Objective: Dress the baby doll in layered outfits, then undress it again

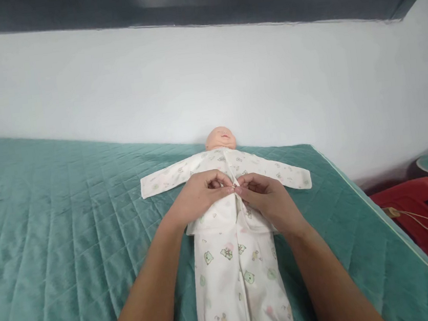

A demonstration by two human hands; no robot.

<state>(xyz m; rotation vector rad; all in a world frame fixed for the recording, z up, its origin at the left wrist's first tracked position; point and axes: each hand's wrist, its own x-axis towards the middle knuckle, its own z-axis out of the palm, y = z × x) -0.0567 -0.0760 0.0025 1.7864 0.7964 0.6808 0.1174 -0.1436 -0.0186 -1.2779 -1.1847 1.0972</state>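
A baby doll (219, 138) lies on its back, its bare head towards the wall. It wears a white printed baby shirt (169, 178) with both sleeves spread out sideways. Below the shirt are matching white trousers (220, 283) with green animal prints. My left hand (208, 192) pinches the edge of the shirt's front opening, about mid-chest. Facing it, my right hand (262, 191) pinches the other edge, and the fingertips of both hands nearly meet. Whatever small fastening lies between the fingertips is too hidden to make out.
A green quilted cover (72, 238) spreads under the doll, its edge running down the right side. Behind stands a white wall (112, 84) with a dark beam (196, 3) above. A red plastic object (426, 224) with a cord loop sits beyond the right edge.
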